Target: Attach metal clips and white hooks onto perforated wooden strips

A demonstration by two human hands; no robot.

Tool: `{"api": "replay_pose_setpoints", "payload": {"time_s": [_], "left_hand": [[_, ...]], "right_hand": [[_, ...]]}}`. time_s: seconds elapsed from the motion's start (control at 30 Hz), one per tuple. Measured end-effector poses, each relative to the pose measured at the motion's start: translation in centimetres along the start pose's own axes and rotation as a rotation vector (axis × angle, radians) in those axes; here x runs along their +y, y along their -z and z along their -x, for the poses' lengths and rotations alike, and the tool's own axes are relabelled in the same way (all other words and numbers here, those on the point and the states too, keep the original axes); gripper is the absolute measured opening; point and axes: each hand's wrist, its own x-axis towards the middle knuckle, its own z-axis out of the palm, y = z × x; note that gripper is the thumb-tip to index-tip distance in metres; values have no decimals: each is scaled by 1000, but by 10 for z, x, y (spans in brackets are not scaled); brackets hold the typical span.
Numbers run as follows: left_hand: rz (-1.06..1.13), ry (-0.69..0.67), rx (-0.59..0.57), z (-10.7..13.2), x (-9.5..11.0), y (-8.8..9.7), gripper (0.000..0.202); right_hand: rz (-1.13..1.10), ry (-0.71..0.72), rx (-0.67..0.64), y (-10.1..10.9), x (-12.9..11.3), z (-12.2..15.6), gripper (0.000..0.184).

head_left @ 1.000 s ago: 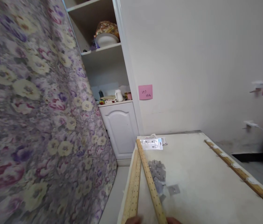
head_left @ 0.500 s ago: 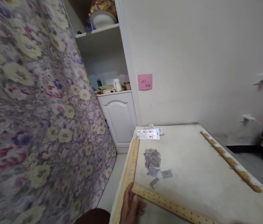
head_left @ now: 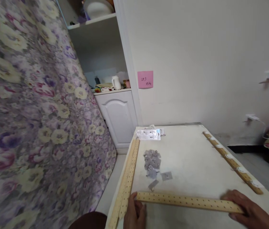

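Observation:
A pale wooden strip with rows of small holes (head_left: 184, 201) lies crosswise near the front of the white table. Its left end is gripped by my left hand (head_left: 135, 212), fingers curled around the tip. At the other end, my right hand (head_left: 249, 208) pinches the strip between thumb and fingers. Beyond the strip sits a pile of clear adhesive hooks (head_left: 152, 161). One loose hook (head_left: 167, 176) and another (head_left: 153, 185) lie between the pile and the strip.
More perforated wooden strips (head_left: 130, 171) run along the table's left edge. Clear hook packages (head_left: 148, 134) lie at the back left. A brown wooden rail with white pieces (head_left: 232, 163) runs along the right side. A floral curtain (head_left: 41, 111) hangs at left.
My right hand has come into view, holding the strip's right end. That end has swung up from the bottom edge, so the strip lies more level. The view has shifted slightly.

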Motion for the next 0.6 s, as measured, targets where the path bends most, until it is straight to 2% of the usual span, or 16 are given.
{"api": "replay_pose_setpoints", "payload": {"time_s": [0.1,0.2,0.27,0.37,0.43,0.6], "left_hand": [[-160,4,-77,-1,7,5,42],[-327,10,-95,-1,11,7,41],[-444,-10,-104,-1,12,9,45],[-580,-38,-193,-3,16,11,43],[-601,-30,-233,-4,21,13,40],[-552,-32,-248,-7,29,16,38]], "right_hand": [[27,11,11,-5,18,-1,42],[59,11,18,-9,33,3,44],[72,28,20,-10,37,5,42],[74,51,26,-10,35,5,38],[69,53,36,-8,34,3,39],[93,61,72,-9,44,1,39]]}}
